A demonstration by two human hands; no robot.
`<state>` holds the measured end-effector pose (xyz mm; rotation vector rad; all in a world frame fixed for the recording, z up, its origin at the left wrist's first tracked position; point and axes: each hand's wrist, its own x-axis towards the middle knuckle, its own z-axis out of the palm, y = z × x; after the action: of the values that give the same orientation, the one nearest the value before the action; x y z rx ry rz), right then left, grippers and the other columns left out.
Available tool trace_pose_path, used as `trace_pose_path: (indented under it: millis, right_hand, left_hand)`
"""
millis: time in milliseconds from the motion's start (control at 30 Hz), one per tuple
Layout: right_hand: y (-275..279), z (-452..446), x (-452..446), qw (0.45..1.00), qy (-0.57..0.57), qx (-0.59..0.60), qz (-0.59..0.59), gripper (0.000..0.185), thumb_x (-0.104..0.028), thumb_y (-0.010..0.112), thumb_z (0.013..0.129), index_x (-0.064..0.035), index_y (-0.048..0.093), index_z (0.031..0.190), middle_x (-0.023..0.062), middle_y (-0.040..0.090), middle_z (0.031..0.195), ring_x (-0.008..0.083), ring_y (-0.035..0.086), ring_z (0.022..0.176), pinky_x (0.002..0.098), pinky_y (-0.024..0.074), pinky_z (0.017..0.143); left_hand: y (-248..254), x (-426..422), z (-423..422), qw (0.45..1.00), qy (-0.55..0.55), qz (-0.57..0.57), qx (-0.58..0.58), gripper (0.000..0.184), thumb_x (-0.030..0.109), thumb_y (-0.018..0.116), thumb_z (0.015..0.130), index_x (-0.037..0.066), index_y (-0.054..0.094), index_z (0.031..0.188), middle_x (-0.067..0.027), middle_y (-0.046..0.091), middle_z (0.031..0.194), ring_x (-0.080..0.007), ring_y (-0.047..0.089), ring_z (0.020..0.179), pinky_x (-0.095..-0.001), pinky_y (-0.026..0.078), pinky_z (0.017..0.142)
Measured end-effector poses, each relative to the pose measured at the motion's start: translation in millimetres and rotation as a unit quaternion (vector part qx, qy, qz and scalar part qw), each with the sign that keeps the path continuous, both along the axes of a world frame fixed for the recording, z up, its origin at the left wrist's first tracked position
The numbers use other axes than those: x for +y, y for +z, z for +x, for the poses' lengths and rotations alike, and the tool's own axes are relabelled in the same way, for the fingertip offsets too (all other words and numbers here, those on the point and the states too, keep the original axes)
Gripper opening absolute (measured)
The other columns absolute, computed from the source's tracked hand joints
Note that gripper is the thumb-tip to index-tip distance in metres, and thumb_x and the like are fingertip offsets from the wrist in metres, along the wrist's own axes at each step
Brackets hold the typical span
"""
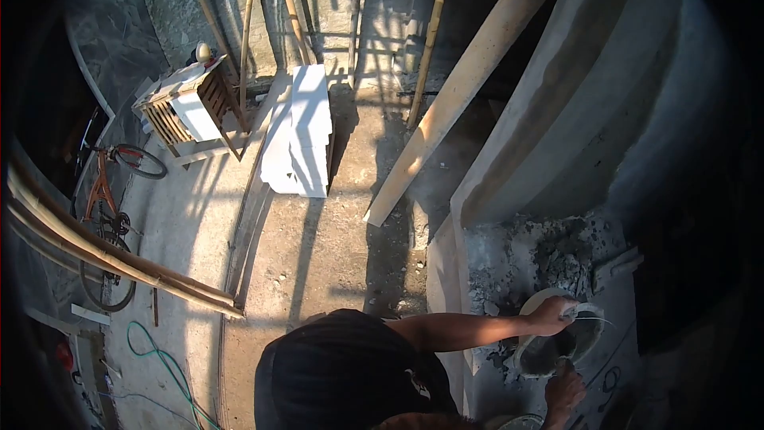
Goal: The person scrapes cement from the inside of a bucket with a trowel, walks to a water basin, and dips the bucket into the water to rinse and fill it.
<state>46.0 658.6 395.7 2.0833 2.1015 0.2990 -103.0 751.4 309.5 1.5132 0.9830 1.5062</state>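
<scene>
A round bucket (590,333) with grey, mortar-like stuff inside tilts on the mortar-spattered ledge at the lower right. My left hand (551,316) reaches across and is closed on its upper rim, where the thin wire handle (593,319) also shows. Below it, my right hand (564,392) is closed at the bucket's near side, round the handle of what looks like a trowel (564,365). Shadow in the bucket hides most of the tool's blade. Wet grey mortar (557,259) lies heaped just beyond the bucket.
A curved, part-plastered wall (549,135) rises beyond the ledge. A long plank (461,95) leans across the passage. White blocks (306,131) are stacked on the floor. Bamboo poles (119,259), a bicycle (103,199), a slatted wooden stand (187,107) and a green hose (163,358) are at the left.
</scene>
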Motion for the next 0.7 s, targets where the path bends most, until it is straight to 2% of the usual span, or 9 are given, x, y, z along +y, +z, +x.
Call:
trace_pose_path:
  millis: [200,367,433,467,500,533,567,600,700]
  right_hand:
    - [4.6,-1.3,-12.2,0.991,0.075,0.057,-0.092,0.027,-0.008,0.061,0.066,-0.0114,0.067,0.093,0.0177,0.067,0.082,0.0349,0.065,0.080,0.0434,0.0513,0.070]
    - [22.2,0.8,-12.1,0.946,0.017,0.270,-0.178,0.039,-0.012,0.058,0.066,-0.0047,0.065,0.104,0.0223,0.064,0.082,0.0406,0.062,0.080,0.0395,0.0481,0.072]
    - [29.4,-2.0,-14.8,0.925,0.028,0.361,-0.112,0.040,-0.013,0.057,0.069,-0.0043,0.063,0.107,0.0234,0.063,0.083,0.0402,0.063,0.082,0.0382,0.0476,0.071]
    - [34.8,-5.9,-17.3,0.930,0.017,0.360,-0.070,0.038,-0.014,0.058,0.072,-0.0070,0.064,0.109,0.0227,0.064,0.086,0.0397,0.063,0.085,0.0390,0.0485,0.071]
    - [26.2,2.4,-17.4,0.949,0.017,0.315,-0.012,0.038,-0.016,0.062,0.073,-0.0104,0.064,0.110,0.0217,0.064,0.089,0.0388,0.062,0.085,0.0410,0.0493,0.071]
    - [17.3,8.2,-15.7,0.962,0.028,0.270,0.038,0.038,-0.017,0.064,0.072,-0.0121,0.064,0.110,0.0204,0.065,0.087,0.0389,0.062,0.081,0.0437,0.0497,0.070]
    - [12.9,11.6,-15.0,0.968,0.036,0.241,0.065,0.041,-0.017,0.063,0.073,-0.0135,0.062,0.113,0.0192,0.065,0.085,0.0377,0.063,0.079,0.0436,0.0501,0.068]
    - [12.0,10.5,-15.2,0.974,0.037,0.210,0.071,0.045,-0.018,0.064,0.073,-0.0155,0.060,0.118,0.0187,0.066,0.084,0.0364,0.064,0.075,0.0437,0.0501,0.066]
    - [-7.4,12.0,-20.7,0.980,0.069,0.180,0.057,0.049,-0.016,0.061,0.074,-0.0183,0.056,0.123,0.0167,0.065,0.080,0.0326,0.065,0.069,0.0426,0.0512,0.064]
  left_hand:
    - [2.5,-4.6,-0.3,1.000,-0.011,-0.022,-0.015,0.043,0.004,0.057,0.075,-0.002,0.054,0.118,-0.0201,0.061,0.107,-0.0299,0.059,0.101,-0.0342,0.045,0.089]
    - [-12.0,1.4,6.6,1.000,0.018,-0.006,-0.022,0.040,0.007,0.059,0.078,-0.001,0.056,0.117,-0.0179,0.062,0.104,-0.0272,0.059,0.101,-0.0334,0.045,0.087]
    - [2.7,-3.4,-5.1,0.998,-0.030,-0.035,-0.046,0.038,0.007,0.060,0.078,-0.002,0.056,0.115,-0.0151,0.063,0.099,-0.0227,0.060,0.094,-0.0313,0.045,0.085]
    - [-3.7,2.4,-3.2,0.998,-0.041,-0.021,-0.034,0.035,0.004,0.058,0.080,-0.003,0.056,0.113,-0.0132,0.064,0.099,-0.0183,0.060,0.091,-0.0295,0.045,0.083]
    - [5.7,-1.3,-3.9,0.988,-0.084,-0.022,-0.130,0.031,0.002,0.056,0.082,-0.004,0.056,0.113,-0.0112,0.064,0.100,-0.0140,0.058,0.092,-0.0277,0.045,0.081]
    - [1.4,2.4,-3.1,0.991,-0.084,-0.051,-0.085,0.033,0.004,0.059,0.079,-0.004,0.057,0.111,-0.0163,0.065,0.099,-0.0202,0.062,0.093,-0.0304,0.046,0.083]
    - [-13.8,11.1,5.4,0.983,-0.119,-0.040,-0.132,0.032,0.001,0.058,0.081,-0.004,0.056,0.113,-0.0135,0.064,0.101,-0.0173,0.061,0.092,-0.0289,0.045,0.082]
    - [14.9,-2.8,-3.8,0.979,-0.137,-0.082,-0.130,0.032,0.000,0.057,0.083,-0.004,0.055,0.115,-0.0103,0.064,0.102,-0.0132,0.059,0.092,-0.0267,0.045,0.082]
    - [16.1,3.7,1.2,0.984,-0.139,-0.054,-0.094,0.030,0.001,0.057,0.085,-0.004,0.056,0.114,-0.0091,0.065,0.100,-0.0117,0.058,0.090,-0.0260,0.045,0.081]
